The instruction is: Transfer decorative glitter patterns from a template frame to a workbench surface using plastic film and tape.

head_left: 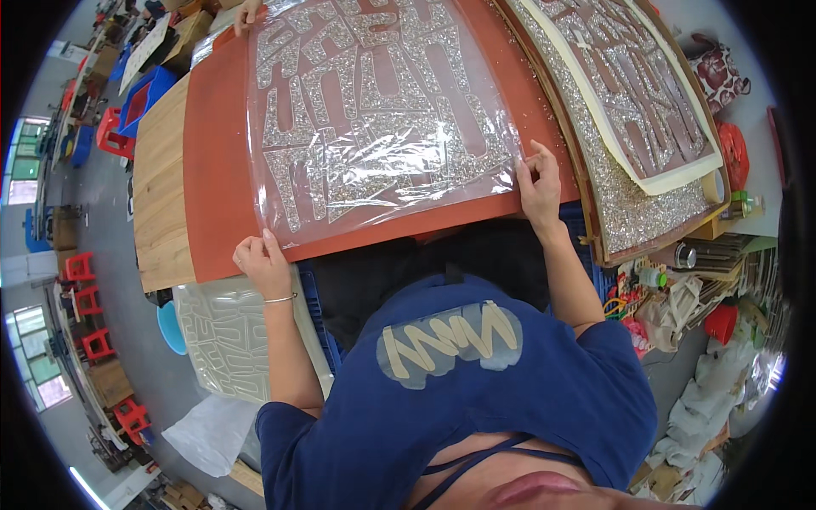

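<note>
A clear plastic film (399,183) lies over glittering rhinestone shapes (293,115) on a red-brown mat (217,183). My left hand (265,262) pinches the film's near left corner between thumb and fingers. At the near right corner, my right hand (541,189) pinches the film the same way. Bright glare hides part of the pattern near the film's middle. Across the table, another person's hand (246,15) touches the far left corner of the film.
Right of the mat stands a wood-edged tray (625,234) of loose rhinestones, with a cream-framed stencil (680,183) on it. A bare wooden board (161,187) borders the mat's left side. Below it leans a pale patterned sheet (225,340). Red stools (87,300) stand along the left.
</note>
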The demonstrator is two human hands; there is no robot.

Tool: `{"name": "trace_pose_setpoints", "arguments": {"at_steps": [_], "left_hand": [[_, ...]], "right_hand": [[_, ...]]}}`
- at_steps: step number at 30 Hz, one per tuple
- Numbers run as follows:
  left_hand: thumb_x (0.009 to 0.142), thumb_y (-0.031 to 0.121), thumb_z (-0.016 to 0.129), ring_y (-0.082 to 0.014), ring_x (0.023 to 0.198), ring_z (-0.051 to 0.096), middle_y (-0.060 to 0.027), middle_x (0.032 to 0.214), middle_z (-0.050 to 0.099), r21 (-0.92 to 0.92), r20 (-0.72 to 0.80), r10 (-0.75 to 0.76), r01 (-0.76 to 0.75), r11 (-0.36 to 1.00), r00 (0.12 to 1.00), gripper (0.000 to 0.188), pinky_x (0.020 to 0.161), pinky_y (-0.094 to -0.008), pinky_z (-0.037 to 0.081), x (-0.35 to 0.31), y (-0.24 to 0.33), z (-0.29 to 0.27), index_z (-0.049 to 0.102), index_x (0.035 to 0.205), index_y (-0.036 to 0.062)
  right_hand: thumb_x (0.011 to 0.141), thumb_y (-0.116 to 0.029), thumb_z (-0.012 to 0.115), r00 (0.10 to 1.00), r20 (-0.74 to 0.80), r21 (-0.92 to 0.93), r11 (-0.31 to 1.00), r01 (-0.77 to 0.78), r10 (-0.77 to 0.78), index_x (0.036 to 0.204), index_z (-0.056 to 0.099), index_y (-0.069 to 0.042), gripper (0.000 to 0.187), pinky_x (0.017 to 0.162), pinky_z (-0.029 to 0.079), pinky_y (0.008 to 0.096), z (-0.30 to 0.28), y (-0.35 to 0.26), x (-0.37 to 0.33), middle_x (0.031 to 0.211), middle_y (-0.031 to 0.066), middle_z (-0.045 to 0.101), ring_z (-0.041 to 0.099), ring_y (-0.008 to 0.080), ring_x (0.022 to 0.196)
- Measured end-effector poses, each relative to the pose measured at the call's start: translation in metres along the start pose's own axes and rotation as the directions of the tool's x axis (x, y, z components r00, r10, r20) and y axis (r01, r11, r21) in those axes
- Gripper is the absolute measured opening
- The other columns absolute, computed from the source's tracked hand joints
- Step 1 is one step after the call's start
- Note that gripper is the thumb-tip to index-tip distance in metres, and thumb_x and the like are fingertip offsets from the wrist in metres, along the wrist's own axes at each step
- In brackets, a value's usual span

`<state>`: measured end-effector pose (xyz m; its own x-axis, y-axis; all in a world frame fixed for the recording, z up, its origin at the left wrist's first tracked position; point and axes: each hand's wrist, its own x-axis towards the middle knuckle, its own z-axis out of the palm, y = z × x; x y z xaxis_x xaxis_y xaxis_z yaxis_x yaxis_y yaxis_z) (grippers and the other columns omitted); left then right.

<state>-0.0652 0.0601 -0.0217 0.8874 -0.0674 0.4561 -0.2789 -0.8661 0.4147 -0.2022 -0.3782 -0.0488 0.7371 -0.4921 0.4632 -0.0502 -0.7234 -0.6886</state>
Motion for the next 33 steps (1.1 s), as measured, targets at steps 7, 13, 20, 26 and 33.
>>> {"name": "trace_pose_setpoints", "arguments": {"at_steps": [7,13,20,26,33], "left_hand": [[0.087,0.015,0.059,-0.0293,0.092,0.043,-0.0128,0.091,0.051,-0.004,0.008,0.108,-0.108,0.994,0.994,0.021,0.084,-0.041,0.035,-0.011,-0.007,0.015,0.056,0.074,-0.0014],[0.082,0.01,0.062,-0.0294,0.093,0.043,-0.0134,0.091,0.049,0.016,0.002,0.155,-0.155,0.988,0.988,0.02,0.083,-0.0418,0.035,-0.008,-0.009,0.017,0.052,0.068,-0.0001],[0.08,0.016,0.064,-0.0346,0.102,0.042,-0.0155,0.1,0.049,0.109,-0.001,0.044,-0.043,0.993,0.999,0.018,0.093,-0.0476,0.031,-0.002,-0.008,0.009,0.055,0.088,0.0027],[0.085,0.023,0.062,-0.0423,0.131,0.023,-0.0194,0.142,0.033,0.176,0.168,0.215,-0.244,0.954,0.962,0.026,0.108,-0.0509,0.021,-0.004,-0.005,-0.002,0.069,0.109,0.0181],[0.088,0.029,0.056,-0.049,0.13,0.022,-0.0221,0.145,0.029,0.255,0.201,0.17,-0.219,0.942,0.965,0.034,0.104,-0.0568,0.023,-0.019,-0.026,0.005,0.063,0.121,0.0206]], "right_hand": [[0.08,-0.004,0.065,0.997,-0.026,0.009,0.998,-0.065,0.066,0.112,0.054,0.002,0.034,0.076,0.041,0.0346,-0.003,-0.009,-0.006,0.076,0.0064,0.054,0.05,0.0224,0.08],[0.077,-0.001,0.066,0.999,-0.022,-0.103,0.994,0.03,-0.032,0.11,0.055,0.002,0.035,0.074,0.041,0.0347,-0.005,-0.02,-0.001,0.074,0.0064,0.053,0.05,0.024,0.078],[0.076,-0.006,0.066,0.995,0.024,-0.357,0.928,0.104,-0.102,0.109,0.055,-0.001,0.035,0.08,0.038,0.0402,0.004,-0.034,-0.001,0.074,0.0063,0.052,0.052,0.0261,0.084],[0.077,-0.013,0.065,0.998,-0.057,-0.548,0.836,-0.008,-0.028,0.118,0.055,-0.005,0.043,0.095,0.031,0.0501,-0.023,-0.029,-0.009,0.108,0.0143,0.05,0.045,0.0335,0.107],[0.077,-0.01,0.057,0.883,0.467,-0.073,0.997,-0.013,0.046,0.114,0.056,0.001,0.039,0.102,0.032,0.049,0.047,-0.126,0.03,0.127,0.029,0.042,0.04,0.0424,0.12]]}}
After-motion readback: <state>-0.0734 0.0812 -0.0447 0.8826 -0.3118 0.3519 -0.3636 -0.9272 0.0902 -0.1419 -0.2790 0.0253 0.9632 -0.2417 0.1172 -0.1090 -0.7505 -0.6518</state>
